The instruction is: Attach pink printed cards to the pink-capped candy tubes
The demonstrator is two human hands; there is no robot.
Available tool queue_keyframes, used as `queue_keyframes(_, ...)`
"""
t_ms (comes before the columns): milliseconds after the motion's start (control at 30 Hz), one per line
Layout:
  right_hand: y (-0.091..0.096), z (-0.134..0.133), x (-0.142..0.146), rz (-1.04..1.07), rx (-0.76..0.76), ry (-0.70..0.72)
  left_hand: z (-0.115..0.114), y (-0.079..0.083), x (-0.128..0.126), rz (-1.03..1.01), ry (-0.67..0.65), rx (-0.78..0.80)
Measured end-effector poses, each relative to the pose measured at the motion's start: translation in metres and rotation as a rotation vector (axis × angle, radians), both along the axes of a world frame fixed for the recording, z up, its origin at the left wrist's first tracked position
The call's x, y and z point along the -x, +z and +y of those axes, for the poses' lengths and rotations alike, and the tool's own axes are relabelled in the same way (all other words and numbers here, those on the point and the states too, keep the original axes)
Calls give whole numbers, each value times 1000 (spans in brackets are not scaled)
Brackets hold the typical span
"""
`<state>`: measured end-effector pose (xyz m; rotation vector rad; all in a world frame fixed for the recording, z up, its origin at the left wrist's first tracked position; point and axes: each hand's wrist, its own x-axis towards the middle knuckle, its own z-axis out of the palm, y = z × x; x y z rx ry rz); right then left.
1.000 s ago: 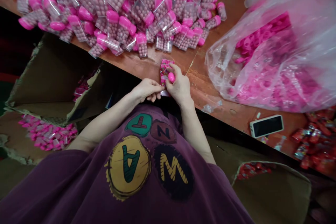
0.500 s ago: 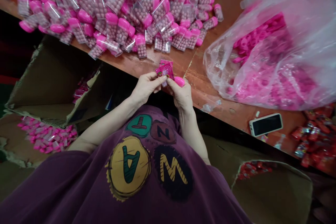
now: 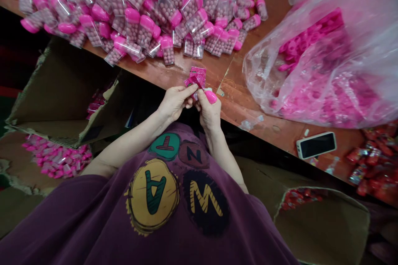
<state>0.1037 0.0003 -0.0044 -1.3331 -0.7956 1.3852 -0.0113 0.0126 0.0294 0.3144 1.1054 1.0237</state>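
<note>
My left hand (image 3: pixel 174 101) pinches a small pink printed label (image 3: pixel 196 76) by its lower left corner, just over the near edge of the wooden table (image 3: pixel 236 103). My right hand (image 3: pixel 209 109) grips a pink-capped candy bottle (image 3: pixel 210 96); only its pink cap shows, the body is hidden in my fingers. The two hands touch, with the label standing up between them against the bottle.
A big heap of pink-capped clear candy bottles (image 3: pixel 139 4) covers the table's far left. A clear bag of pink caps (image 3: pixel 323 62) lies at right, a phone (image 3: pixel 316 145) near the edge. Open cardboard boxes (image 3: pixel 59 95) with pink packs stand left below; red packets (image 3: pixel 373 161) at right.
The label was pressed along the bottle under both hands a second ago; it has since lifted and turned, and now stands above my fingers. The pink cap has swung to the right.
</note>
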Motion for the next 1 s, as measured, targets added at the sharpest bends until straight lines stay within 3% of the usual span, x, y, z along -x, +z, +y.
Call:
queue_keyframes(167,0,1,-4,-13,44,39,-2,0,4,-14,-15,-17)
queue_keyframes(300,10,2,-14,143,177,162,0,-3,6,17,56,8)
queue_keyframes(400,16,-3,-21,280,194,253,1,-8,7,7,112,31)
queue_keyframes(500,17,-13,-22,309,129,209,1,-11,6,1,155,47)
queue_keyframes(633,16,-22,-16,182,48,70,0,-12,2,35,154,24)
queue_keyframes(1000,14,-15,-19,340,136,225,-2,-12,2,64,165,1)
